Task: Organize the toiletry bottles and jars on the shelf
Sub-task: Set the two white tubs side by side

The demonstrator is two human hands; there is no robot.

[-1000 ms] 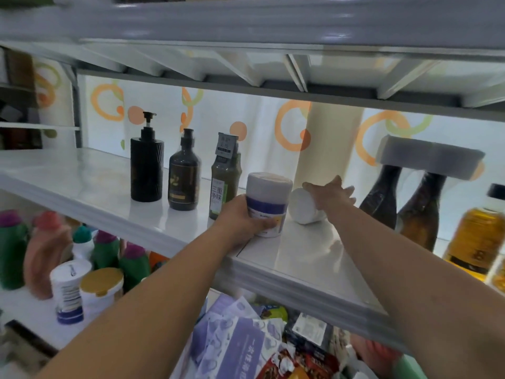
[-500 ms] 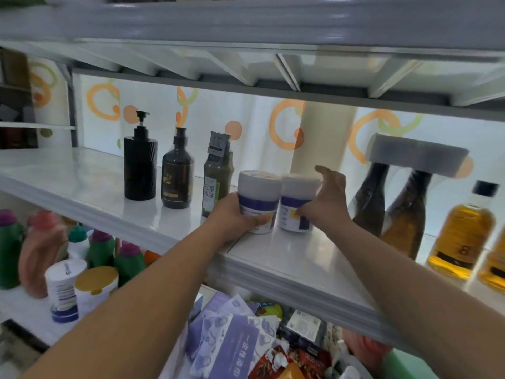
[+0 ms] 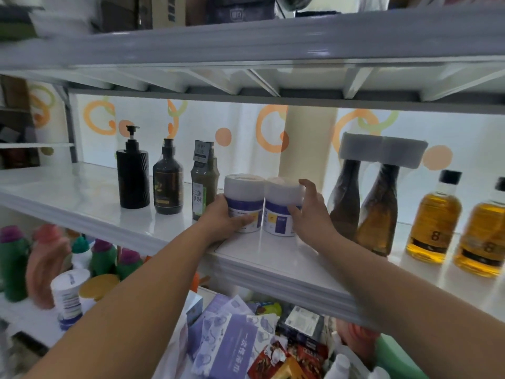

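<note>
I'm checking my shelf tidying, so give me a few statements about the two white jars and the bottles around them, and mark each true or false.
1. Each hand holds one white jar. True: the left hand grips the left jar and the right hand grips the right jar.
2. The right jar lies on its side. False: both jars stand upright on the shelf.
3. The black pump bottle stands left of the jars. True.
4. The amber bottles stand between the two jars. False: they stand far right, and the jars are side by side.
5. The jars' lids are off. False: both are capped.
</note>
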